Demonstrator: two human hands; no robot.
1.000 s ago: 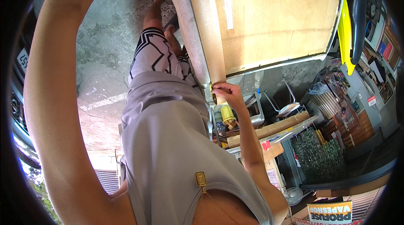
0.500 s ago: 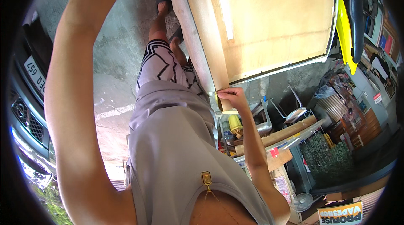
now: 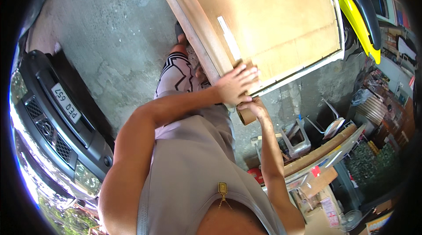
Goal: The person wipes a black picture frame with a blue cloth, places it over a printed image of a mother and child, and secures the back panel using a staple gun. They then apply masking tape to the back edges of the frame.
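A large tan board (image 3: pixel 272 23) in a pale frame lies ahead of me. Along its left side runs a wide strip of brown tape (image 3: pixel 200 21). My left hand (image 3: pixel 235 84) rests flat on the near left corner of the board, fingers stretched out and partly blurred. Just below it, my right hand (image 3: pixel 257 107) grips a roll of brown packing tape (image 3: pixel 247 117) at the corner, thumb and fingers closed on its edge. Where the tape meets the board is hidden under my left hand.
A dark vehicle front (image 3: pixel 61 111) stands on the left over the concrete floor (image 3: pixel 110 37). A yellow curved part (image 3: pixel 354 12) sits beyond the board's right side. To the lower right are a grey stool-like frame (image 3: pixel 299 140), a long brown tube (image 3: pixel 323 149) and a fan (image 3: pixel 351 219).
My left hand has come from beyond the upper edge down onto the board's near corner. My right hand stays at the corner, and the tape roll shows more fully. The view has turned.
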